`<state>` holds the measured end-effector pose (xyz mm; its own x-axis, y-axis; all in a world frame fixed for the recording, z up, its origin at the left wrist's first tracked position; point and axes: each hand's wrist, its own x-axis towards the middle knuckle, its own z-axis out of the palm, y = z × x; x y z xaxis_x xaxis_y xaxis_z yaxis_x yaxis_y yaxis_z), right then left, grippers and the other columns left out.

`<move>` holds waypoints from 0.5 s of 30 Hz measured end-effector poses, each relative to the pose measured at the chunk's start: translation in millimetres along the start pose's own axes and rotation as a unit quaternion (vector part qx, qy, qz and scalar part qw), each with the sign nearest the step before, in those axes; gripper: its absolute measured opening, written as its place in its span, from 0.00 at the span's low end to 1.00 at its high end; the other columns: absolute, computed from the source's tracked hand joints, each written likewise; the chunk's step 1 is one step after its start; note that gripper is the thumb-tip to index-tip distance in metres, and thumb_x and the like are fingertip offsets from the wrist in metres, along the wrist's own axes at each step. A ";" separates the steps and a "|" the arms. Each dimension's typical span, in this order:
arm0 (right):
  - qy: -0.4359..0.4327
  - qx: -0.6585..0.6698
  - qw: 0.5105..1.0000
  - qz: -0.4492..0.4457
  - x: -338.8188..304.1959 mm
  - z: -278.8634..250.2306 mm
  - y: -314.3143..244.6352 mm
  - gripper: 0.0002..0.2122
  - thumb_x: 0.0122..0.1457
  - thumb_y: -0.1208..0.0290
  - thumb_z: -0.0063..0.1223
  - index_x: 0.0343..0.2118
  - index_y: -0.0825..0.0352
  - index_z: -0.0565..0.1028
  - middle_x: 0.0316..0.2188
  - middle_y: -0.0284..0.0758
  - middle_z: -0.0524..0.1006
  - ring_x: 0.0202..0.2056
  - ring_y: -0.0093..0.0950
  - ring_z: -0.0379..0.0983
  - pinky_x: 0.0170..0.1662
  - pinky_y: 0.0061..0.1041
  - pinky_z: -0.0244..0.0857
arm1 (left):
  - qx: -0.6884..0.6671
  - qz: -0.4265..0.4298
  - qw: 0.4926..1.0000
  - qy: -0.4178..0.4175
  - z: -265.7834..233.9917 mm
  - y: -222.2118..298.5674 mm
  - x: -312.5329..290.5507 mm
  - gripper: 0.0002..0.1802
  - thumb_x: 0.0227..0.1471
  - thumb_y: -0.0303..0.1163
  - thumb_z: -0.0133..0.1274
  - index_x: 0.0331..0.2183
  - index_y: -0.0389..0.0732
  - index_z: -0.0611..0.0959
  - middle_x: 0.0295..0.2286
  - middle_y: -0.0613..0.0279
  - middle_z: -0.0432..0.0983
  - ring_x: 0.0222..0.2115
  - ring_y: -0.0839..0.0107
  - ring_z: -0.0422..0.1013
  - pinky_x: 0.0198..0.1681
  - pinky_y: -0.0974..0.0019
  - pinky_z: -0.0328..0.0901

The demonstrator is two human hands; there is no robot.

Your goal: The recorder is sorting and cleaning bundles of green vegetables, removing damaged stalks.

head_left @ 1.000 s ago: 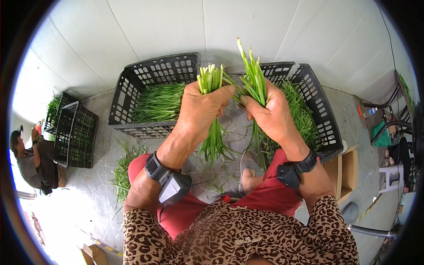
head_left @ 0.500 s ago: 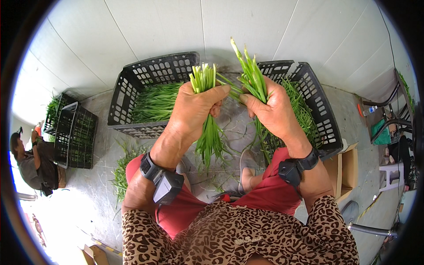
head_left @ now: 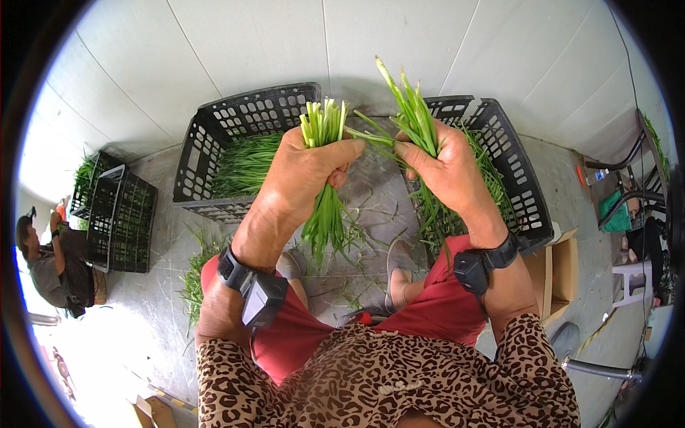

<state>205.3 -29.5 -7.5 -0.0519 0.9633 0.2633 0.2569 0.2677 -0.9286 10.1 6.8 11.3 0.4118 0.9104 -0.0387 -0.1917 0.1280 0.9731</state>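
My left hand [head_left: 298, 171] is closed around a bunch of chives [head_left: 324, 123], pale trimmed ends upward and green leaves hanging below the fist. Thicker, looser chive stalks [head_left: 412, 107] are gripped in my right hand [head_left: 451, 165], their pale ends rising higher than those of the left bunch. A few thin stalks slant from the right hand toward my left thumb. Beyond my left hand, long chives [head_left: 246, 165] lie side by side in a black plastic crate [head_left: 214, 205]. Another black crate [head_left: 526, 175], behind my right hand, holds tangled greens [head_left: 494, 182].
Loose greens [head_left: 201, 274] lie on the grey floor by my left leg. Stacked black crates [head_left: 132, 217] and a seated person [head_left: 57, 264] are at far left. A cardboard box [head_left: 560, 278] and a pale stool [head_left: 633, 282] stand to the right. A white wall [head_left: 271, 43] rises behind.
My left hand and its bunch have shifted slightly left and away from me. The right hand has barely moved, its stalks still gripped. The gap between the hands is a little wider.
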 end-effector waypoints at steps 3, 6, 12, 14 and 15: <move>0.009 -0.021 1.000 -0.002 0.8 -2.5 2.9 0.06 0.54 0.74 0.53 0.32 0.71 0.73 0.17 0.28 0.71 0.20 0.16 0.64 0.25 0.20 0.62 | 0.008 0.000 1.000 -0.013 0.6 1.7 -1.9 0.03 0.45 0.20 0.51 0.27 0.37 0.75 0.14 0.69 0.64 0.12 0.79 0.58 0.16 0.73 0.53; 0.013 -0.043 0.999 -0.019 -0.2 -3.2 1.3 0.06 0.53 0.75 0.54 0.32 0.70 0.73 0.19 0.29 0.71 0.22 0.17 0.63 0.27 0.21 0.62 | -0.010 -0.016 0.999 -0.038 -4.3 1.5 -2.4 0.05 0.45 0.20 0.51 0.28 0.38 0.75 0.14 0.69 0.63 0.12 0.79 0.57 0.16 0.73 0.52; -0.010 -0.048 0.999 -0.015 -1.3 -4.2 -0.7 0.06 0.53 0.75 0.54 0.32 0.70 0.73 0.20 0.29 0.72 0.23 0.17 0.64 0.28 0.21 0.62 | -0.095 -0.051 0.992 -0.072 -8.2 4.7 -7.7 0.03 0.45 0.21 0.52 0.25 0.38 0.75 0.14 0.69 0.65 0.12 0.78 0.58 0.17 0.72 0.52; -0.012 -0.052 0.998 -0.020 -1.0 -4.0 -0.3 0.06 0.53 0.75 0.54 0.32 0.70 0.73 0.20 0.29 0.72 0.22 0.17 0.64 0.27 0.21 0.62 | -0.113 -0.058 0.989 -0.077 -10.3 3.0 -7.8 0.04 0.44 0.21 0.52 0.27 0.38 0.75 0.14 0.69 0.65 0.12 0.78 0.58 0.17 0.72 0.52; -0.016 -0.044 0.999 -0.002 -0.4 -4.4 0.1 0.06 0.53 0.75 0.54 0.32 0.70 0.73 0.19 0.29 0.71 0.21 0.17 0.64 0.26 0.20 0.61 | -0.131 -0.064 0.986 -0.081 -11.4 2.8 -7.8 0.05 0.44 0.21 0.53 0.28 0.38 0.74 0.14 0.69 0.65 0.12 0.78 0.57 0.17 0.72 0.52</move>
<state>209.6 -30.0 -6.5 -0.0834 0.9625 0.2580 0.3402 0.2708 -0.9005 -3.8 4.5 11.7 0.5807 0.8079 -0.1004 -0.3435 0.3550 0.8695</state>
